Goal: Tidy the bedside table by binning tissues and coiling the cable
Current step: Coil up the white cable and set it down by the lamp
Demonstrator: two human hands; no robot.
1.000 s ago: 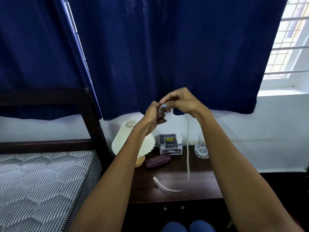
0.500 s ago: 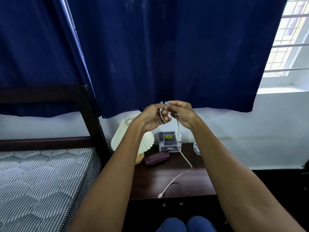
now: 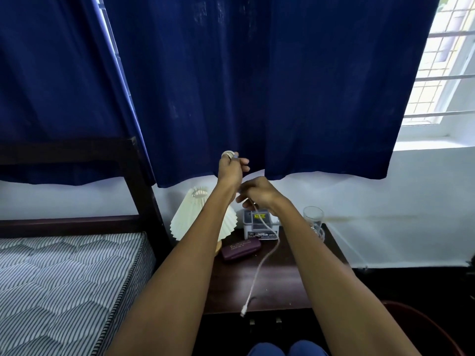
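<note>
A thin white cable (image 3: 262,263) trails from my hands down across the dark bedside table (image 3: 282,286), its plug end lying at the table's front edge. My left hand (image 3: 231,168) is raised in front of the blue curtain, fingers closed around a small coil of the cable that pokes out above the fist. Lower and to the right, my right hand (image 3: 258,194) pinches the loose cable just below the left wrist. No tissues are visible on the table.
On the table stand a pleated white lamp (image 3: 195,217), a grey-white box (image 3: 259,224), a maroon case (image 3: 240,249) and a clear glass (image 3: 313,219). A striped mattress (image 3: 64,278) lies at left. A dark red bin rim (image 3: 424,325) shows at lower right.
My left hand rose with the coil while my right hand dropped below it along the cable. The free cable on the table has grown shorter, its plug end shifting toward the front edge.
</note>
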